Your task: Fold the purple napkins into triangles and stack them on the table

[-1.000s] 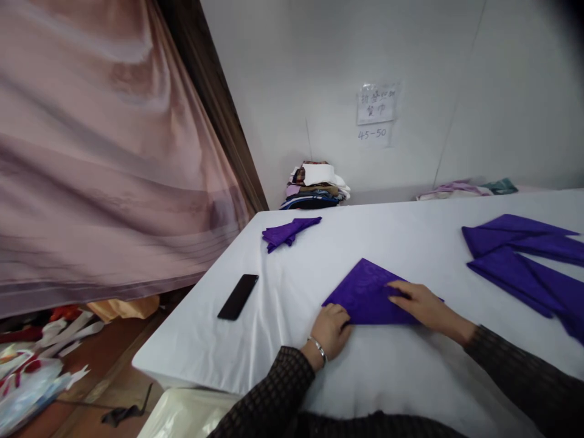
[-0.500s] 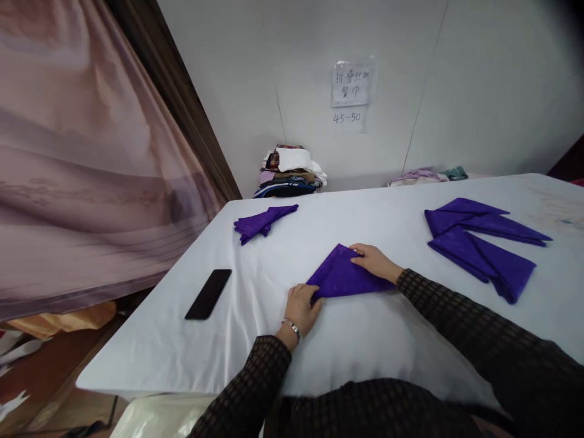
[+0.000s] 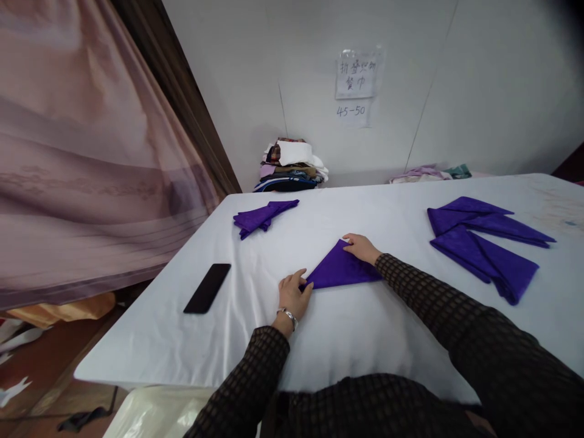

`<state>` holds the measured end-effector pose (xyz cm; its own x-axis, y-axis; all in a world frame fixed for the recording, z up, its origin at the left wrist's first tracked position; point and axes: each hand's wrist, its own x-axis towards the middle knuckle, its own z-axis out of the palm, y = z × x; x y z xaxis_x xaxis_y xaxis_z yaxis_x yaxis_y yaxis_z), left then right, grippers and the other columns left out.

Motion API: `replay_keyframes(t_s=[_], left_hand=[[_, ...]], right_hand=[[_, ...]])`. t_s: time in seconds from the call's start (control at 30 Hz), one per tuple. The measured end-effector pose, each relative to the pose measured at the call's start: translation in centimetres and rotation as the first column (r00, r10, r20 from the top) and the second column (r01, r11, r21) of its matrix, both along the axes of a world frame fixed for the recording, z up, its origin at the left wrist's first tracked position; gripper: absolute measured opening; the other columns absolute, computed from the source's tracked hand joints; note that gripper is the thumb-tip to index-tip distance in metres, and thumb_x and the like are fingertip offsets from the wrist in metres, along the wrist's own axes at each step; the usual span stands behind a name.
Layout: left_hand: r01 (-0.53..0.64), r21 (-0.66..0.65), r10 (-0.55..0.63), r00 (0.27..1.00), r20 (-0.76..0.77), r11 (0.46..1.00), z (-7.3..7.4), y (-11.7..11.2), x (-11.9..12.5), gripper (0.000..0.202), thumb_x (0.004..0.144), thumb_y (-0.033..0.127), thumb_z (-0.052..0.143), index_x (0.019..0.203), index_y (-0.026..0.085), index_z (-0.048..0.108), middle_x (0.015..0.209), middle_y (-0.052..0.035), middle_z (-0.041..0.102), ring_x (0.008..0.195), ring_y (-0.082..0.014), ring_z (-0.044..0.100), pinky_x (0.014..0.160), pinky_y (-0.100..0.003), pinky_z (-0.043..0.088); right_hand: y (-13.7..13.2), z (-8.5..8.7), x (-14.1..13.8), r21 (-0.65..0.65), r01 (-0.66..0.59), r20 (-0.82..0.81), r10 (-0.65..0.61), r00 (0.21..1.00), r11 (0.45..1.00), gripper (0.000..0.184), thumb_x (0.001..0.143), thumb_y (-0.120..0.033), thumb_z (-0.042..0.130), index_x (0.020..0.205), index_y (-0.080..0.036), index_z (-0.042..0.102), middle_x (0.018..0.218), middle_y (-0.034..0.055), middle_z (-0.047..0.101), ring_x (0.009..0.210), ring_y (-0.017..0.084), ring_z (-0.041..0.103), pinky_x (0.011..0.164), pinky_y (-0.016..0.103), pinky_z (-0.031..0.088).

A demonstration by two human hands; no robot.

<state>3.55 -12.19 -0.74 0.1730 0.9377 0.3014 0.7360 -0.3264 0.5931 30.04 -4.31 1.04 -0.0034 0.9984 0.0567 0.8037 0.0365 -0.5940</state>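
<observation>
- Head view: the left hand point(image 3: 292, 297), wearing a silver bracelet point(image 3: 287, 317), is at the left corner of a triangular purple cloth point(image 3: 340, 271), its fingers bent and thumb set apart from them; I cannot tell whether they pinch the corner.
- The right hand point(image 3: 361, 248) reaches over the cloth with bent fingertips touching its far corner; whether they grip or only press there, I cannot tell.
- This cloth lies on the white-covered table point(image 3: 255, 347), near the middle, with its long edge towards the person and its right end hidden by the right sleeve point(image 3: 433, 304).
- Left of the left hand, well apart from it, a black phone point(image 3: 207, 288) lies on the table.
- Beyond the phone, near the far left corner, lies a folded purple piece point(image 3: 262, 218).
- On the right side of the table, apart from the right hand, folded purple fabric point(image 3: 497, 250) spreads in pointed lengths.
- Past the far edge, a stack of clothes point(image 3: 289, 173) sits against the wall point(image 3: 255, 73), below and left of a handwritten sign point(image 3: 356, 85) with "45-50" under it.
- A pink curtain point(image 3: 91, 164) hangs on the left.
</observation>
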Motion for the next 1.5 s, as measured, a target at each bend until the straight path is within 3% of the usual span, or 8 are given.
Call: replay_keyframes(t_s=[0.43,0.87,1.23,1.37,1.5], left_hand=[[-0.002,-0.062,0.010,0.991,0.136,0.998,0.0,0.5,-0.2,0.025,0.079,0.024,0.055,0.104,0.021,0.057,0.073,0.0017,0.067,0.082,-0.0177,0.059,0.084,-0.037,0.043],[-0.006,-0.044,0.004,0.999,-0.044,0.999,0.2,0.9,-0.2,0.026,0.081,0.022,0.055,0.108,0.023,0.055,0.074,0.0016,0.066,0.082,-0.0197,0.058,0.088,-0.040,0.040],[0.021,-0.015,-0.024,0.961,-0.274,1.000,1.0,0.9,0.0,0.026,0.087,0.022,0.048,0.113,0.020,0.053,0.081,-0.0022,0.068,0.086,-0.0210,0.059,0.086,-0.038,0.038],[-0.006,-0.022,-0.004,0.916,-0.402,1.000,1.2,1.1,0.4,0.021,0.088,0.026,0.046,0.104,0.021,0.059,0.086,-0.0043,0.069,0.092,-0.0221,0.059,0.085,-0.037,0.038],[-0.045,-0.001,0.040,0.900,-0.435,0.999,1.6,1.0,0.4,0.016,0.087,0.027,0.048,0.092,0.022,0.062,0.086,-0.0048,0.068,0.090,-0.0231,0.058,0.082,-0.038,0.039]], right_hand=[[-0.7,-1.2,-0.3,0.059,0.035,0.070,-0.039,0.997,0.998,0.038,0.081,-0.022,0.058,0.119,-0.017,0.055,0.095,0.0051,0.068,0.086,0.018,0.059,0.076,0.027,0.041],[-1.0,-1.8,-0.7,0.124,0.104,0.132,-0.120,0.984,0.987,0.034,0.085,-0.021,0.052,0.118,-0.017,0.055,0.103,0.0071,0.063,0.095,0.019,0.056,0.084,0.030,0.040],[-1.4,-2.2,-0.9,0.184,0.121,0.168,-0.152,0.974,0.975,0.030,0.085,-0.022,0.053,0.115,-0.018,0.055,0.102,0.0088,0.059,0.097,0.022,0.052,0.078,0.030,0.040],[-1.4,-2.1,-1.0,0.203,0.142,0.162,-0.176,0.971,0.969,0.021,0.084,-0.022,0.054,0.105,-0.016,0.057,0.101,0.0089,0.059,0.097,0.022,0.051,0.080,0.030,0.039],[-1.4,-1.8,-1.0,0.199,0.155,0.157,-0.188,0.970,0.968,0.011,0.084,-0.023,0.055,0.094,-0.018,0.057,0.097,0.0073,0.059,0.094,0.021,0.051,0.079,0.029,0.039]])
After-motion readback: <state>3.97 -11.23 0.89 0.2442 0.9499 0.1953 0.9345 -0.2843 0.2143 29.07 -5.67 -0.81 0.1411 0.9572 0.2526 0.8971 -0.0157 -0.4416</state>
